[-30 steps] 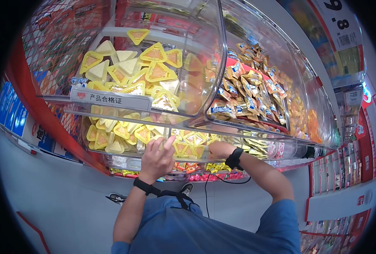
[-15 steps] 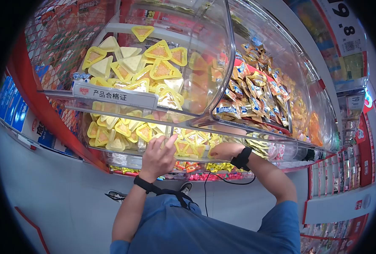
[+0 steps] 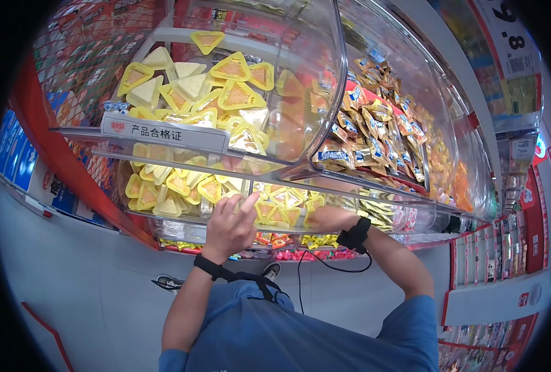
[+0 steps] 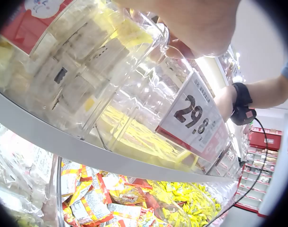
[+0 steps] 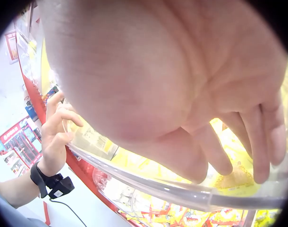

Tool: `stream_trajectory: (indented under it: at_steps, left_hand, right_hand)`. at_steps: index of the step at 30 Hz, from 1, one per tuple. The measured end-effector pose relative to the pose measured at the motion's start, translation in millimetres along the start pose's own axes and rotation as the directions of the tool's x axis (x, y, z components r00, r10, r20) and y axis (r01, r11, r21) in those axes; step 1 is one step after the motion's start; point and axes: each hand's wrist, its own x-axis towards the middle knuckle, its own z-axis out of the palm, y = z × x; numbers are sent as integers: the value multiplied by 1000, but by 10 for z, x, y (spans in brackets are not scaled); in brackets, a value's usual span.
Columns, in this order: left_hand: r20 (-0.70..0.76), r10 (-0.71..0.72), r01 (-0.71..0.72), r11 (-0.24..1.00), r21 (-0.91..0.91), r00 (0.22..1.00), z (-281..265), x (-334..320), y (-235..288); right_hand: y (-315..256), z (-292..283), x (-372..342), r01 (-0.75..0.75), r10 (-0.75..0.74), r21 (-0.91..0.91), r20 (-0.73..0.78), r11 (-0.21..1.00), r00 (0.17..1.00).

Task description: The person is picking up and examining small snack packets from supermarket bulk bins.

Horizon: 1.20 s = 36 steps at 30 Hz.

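Yellow triangular packs [image 3: 275, 211] fill the lower clear bin. My right hand [image 3: 331, 218] reaches over its front rim; in the right wrist view, the palm [image 5: 182, 80] faces the camera and the fingers extend downward beside a yellow pack [image 5: 236, 178]. No item shows in its grasp. My left hand [image 3: 231, 228] is at the bin's front rim farther left. Its fingers bend loosely in the right wrist view, where a thin pale loop crosses the hand [image 5: 56, 135]. Just below that hand in the left wrist view hangs a price card [image 4: 191, 116].
Above is another clear bin with triangular packs [image 3: 241, 96] and a label [image 3: 164, 133]. Brown wrapped sweets [image 3: 374, 133] lie to its right. Red-and-yellow packets [image 4: 89, 201] sit below. A black cable [image 3: 334, 268] hangs from the right wrist.
The right hand has shifted slightly to the right along the lower bin. The left hand stays at the rim. The head view has moved slightly.
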Motion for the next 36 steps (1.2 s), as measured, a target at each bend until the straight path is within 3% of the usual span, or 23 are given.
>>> stream_trajectory:
  at_steps: [4, 7, 13, 22, 28, 31, 36]
  left_hand:
    - [2, -6, 6, 1000, 0, 1000, 3, -5, 5]
    - [-3, -5, 5, 1000, -1, 1000, -1, 2, 12]
    - [-4, -6, 6, 1000, -6, 1000, 2, -2, 11]
    - [3, -12, 12, 1000, -5, 1000, 4, -17, 2]
    - [10, -8, 8, 1000, -3, 1000, -1, -9, -3]
    - [7, -12, 12, 1000, -10, 1000, -11, -7, 1]
    - [4, -12, 12, 1000, -17, 1000, -4, -11, -2]
  right_hand:
    - [-103, -91, -114, -7, 6, 61, 20, 998, 1000]
    - [-66, -62, -155, 18, -14, 51, -73, 999, 997]
    - [-179, -64, -77, -243, 242, 84, 27, 966, 970]
    - [-153, -87, -138, -58, 68, 237, -33, 970, 997]
    - [-237, -217, -241, -56, 53, 271, 20, 961, 998]
    - [-164, -132, -207, 58, -54, 308, -23, 950, 998]
    - [-126, -65, -160, 54, -24, 337, -92, 940, 995]
